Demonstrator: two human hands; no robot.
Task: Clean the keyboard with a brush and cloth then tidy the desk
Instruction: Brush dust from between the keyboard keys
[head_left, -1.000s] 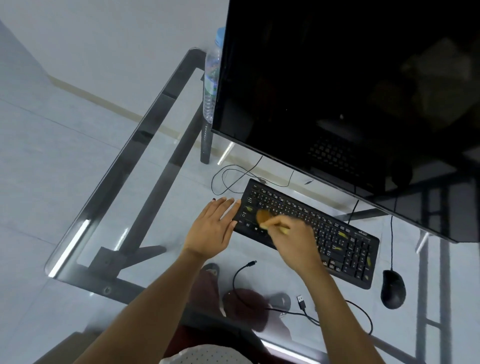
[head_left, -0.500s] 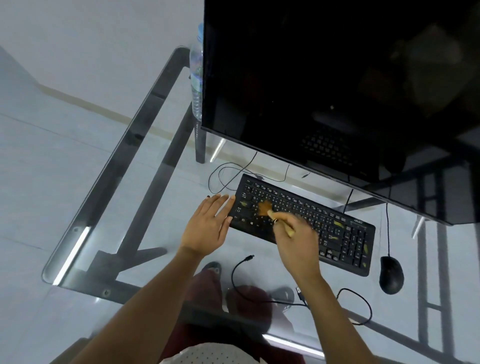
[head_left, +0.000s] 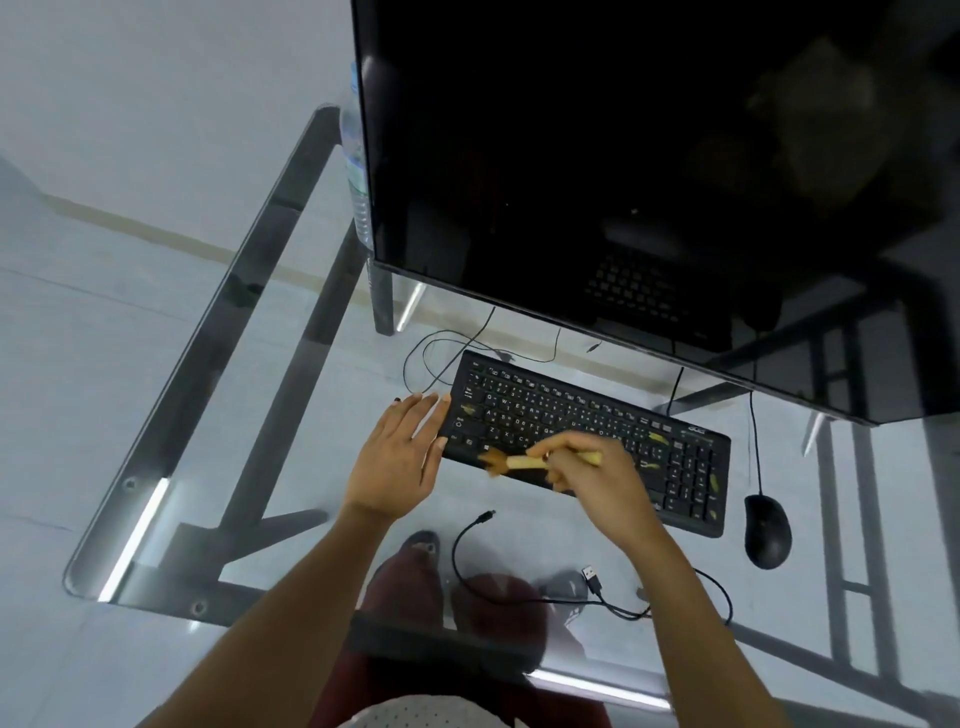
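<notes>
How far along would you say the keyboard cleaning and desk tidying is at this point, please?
Early. Done: nothing clearly finished. In hand: the right hand sweeps a brush over the front left of the keyboard while the left hand lies flat, steadying its left end. Left: yellowish bits still sit on the keys, mostly at the right end; no cloth is in view, and the loose cable and mouse still lie on the glass desk.

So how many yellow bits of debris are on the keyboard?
About 7: one at the keyboard's left end, six on its right end; hands may hide more.
</notes>
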